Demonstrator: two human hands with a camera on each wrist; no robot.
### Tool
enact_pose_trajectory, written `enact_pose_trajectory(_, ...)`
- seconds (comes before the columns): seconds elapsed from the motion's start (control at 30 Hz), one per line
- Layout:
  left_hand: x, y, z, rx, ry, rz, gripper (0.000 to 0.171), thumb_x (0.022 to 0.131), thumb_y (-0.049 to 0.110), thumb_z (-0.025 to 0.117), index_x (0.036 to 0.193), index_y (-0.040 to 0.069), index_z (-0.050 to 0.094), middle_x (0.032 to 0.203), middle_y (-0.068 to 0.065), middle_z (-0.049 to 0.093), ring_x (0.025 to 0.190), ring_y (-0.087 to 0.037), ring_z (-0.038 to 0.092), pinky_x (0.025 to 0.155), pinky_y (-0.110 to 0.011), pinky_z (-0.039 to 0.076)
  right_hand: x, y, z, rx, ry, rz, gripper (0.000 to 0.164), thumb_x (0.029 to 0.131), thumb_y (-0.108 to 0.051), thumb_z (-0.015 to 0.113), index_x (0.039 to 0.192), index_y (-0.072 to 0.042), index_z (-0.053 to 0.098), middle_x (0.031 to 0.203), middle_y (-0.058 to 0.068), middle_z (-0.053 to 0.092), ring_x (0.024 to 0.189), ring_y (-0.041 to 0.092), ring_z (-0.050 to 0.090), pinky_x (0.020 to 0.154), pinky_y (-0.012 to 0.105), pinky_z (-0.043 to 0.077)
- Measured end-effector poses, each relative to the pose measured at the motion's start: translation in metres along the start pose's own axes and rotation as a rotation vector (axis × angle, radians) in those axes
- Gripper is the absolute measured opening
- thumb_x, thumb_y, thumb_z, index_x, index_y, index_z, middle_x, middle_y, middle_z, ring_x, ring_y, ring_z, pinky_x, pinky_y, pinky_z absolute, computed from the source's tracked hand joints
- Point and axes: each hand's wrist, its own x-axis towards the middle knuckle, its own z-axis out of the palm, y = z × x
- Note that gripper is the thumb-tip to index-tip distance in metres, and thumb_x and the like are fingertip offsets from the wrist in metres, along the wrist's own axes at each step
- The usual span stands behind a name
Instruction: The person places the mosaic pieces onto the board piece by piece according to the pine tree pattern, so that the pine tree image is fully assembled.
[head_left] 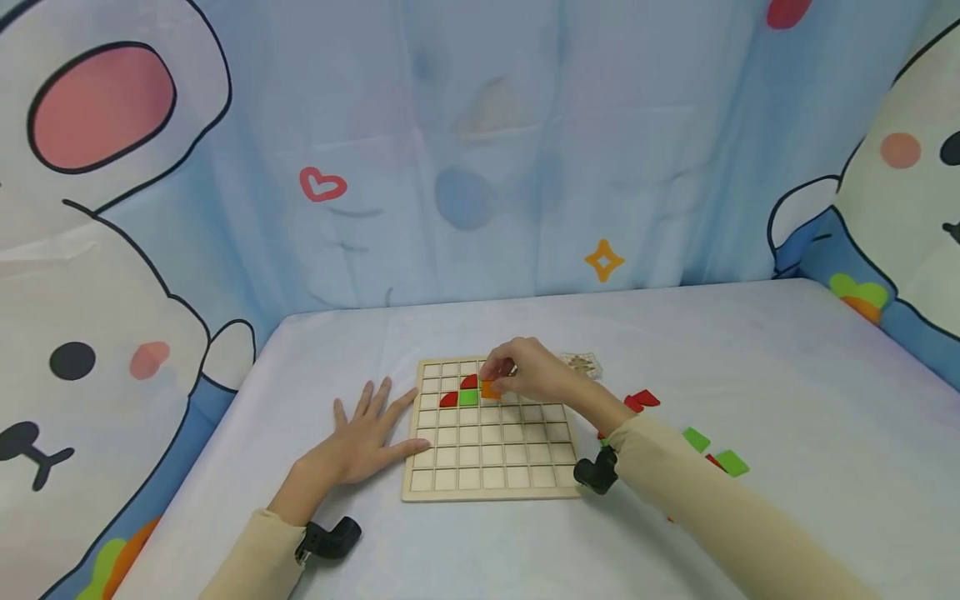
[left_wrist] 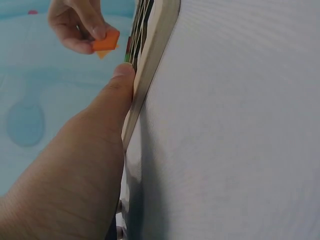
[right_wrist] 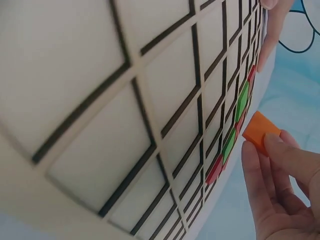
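Note:
A wooden grid board point(head_left: 491, 494) lies flat, with square cells framed by raised strips. My right hand point(head_left: 534, 371) pinches an orange square tile point(right_wrist: 261, 131) between thumb and fingers, held just above the upper part of the board. Near it in the grid sit a green square point(head_left: 468, 397) and red rounded pieces point(head_left: 448, 400); the right wrist view shows another green square point(right_wrist: 229, 144) and a red piece point(right_wrist: 215, 170) in cells beside them. With fingers spread, my left hand point(head_left: 362, 442) rests at the board's left side, its thumb and little finger at the edge.
Loose red pieces point(head_left: 643, 399) and green squares point(head_left: 731, 463) lie scattered on the white tablecloth to the right, partly behind the right forearm. A small clear bag point(head_left: 582, 365) with brownish contents lies beyond the board's upper right corner. A printed blue curtain point(head_left: 487, 167) hangs behind.

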Motion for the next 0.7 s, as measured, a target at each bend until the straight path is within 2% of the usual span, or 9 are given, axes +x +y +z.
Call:
enact_pose_trajectory(0.2,-0.001,-0.002,0.001,0.003,-0.002,-0.001,0.089,0.098,0.073,0.05,0.169,0.028,0.02,0.174,-0.022,0.004,0.159,-0.047,-0.004,0.113,-0.081,-0.008,0.009,0.0,0.01,-0.05,0.0,0.03,0.012,0.092,0.01,0.072,0.096,0.0,0.078,0.096,0.009,0.076,0.084,0.018,0.07,0.078,0.031,0.059)
enact_pose_trajectory(0.53,0.0,0.0,0.0,-0.004,-0.01,-0.003,0.09,0.098,0.073,0.051,0.169,0.027,0.02,0.174,-0.023,0.004,0.159,-0.047,-0.005,0.113,-0.081,-0.009,0.009,0.0,0.015,-0.044,0.03,0.067,0.014,0.089,0.012,0.075,0.095,0.001,0.082,0.099,0.012,0.078,0.086,0.022,0.074,0.077,0.032,0.061)
enact_pose_trajectory(0.7,0.001,0.0,0.0,-0.005,-0.001,-0.002,0.09,0.098,0.072,0.052,0.169,0.026,0.021,0.174,-0.023,0.004,0.159,-0.047,-0.005,0.113,-0.081,-0.01,0.007,0.0,0.018,-0.086,0.042,0.06,0.017,0.089,0.013,0.074,0.1,0.003,0.081,0.099,0.013,0.078,0.088,0.023,0.074,0.077,0.03,0.061)
